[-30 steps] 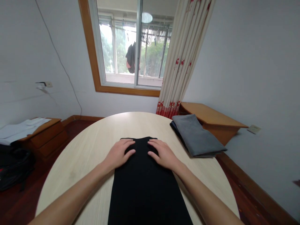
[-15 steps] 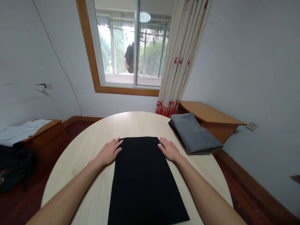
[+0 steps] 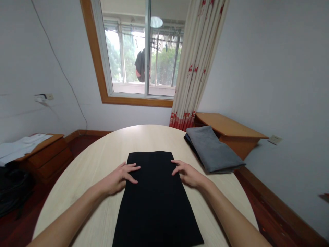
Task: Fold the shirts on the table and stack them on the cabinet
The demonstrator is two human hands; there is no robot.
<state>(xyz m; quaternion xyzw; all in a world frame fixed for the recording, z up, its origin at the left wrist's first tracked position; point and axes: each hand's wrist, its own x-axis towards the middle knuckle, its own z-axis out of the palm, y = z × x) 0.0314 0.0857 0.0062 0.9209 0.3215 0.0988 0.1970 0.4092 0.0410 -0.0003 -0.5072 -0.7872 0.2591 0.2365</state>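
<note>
Because the black cloth [image 3: 156, 202] lies flat on the round table [image 3: 84, 178], your left hand [image 3: 119, 179], fingers spread, and right hand [image 3: 189, 175], fingers loosely bent, likely steady its opposite edges; folded grey cloth [image 3: 216, 149] sits beside it, leaving both sides reachable.

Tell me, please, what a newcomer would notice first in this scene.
It would probably be the black cloth, lying flat down the middle of the round table, with the left hand at the cloth's left edge and the right hand at its right. Next might come the folded gray cloth toward the table's right edge, then the window beyond, with a red-patterned curtain at its right.
</note>
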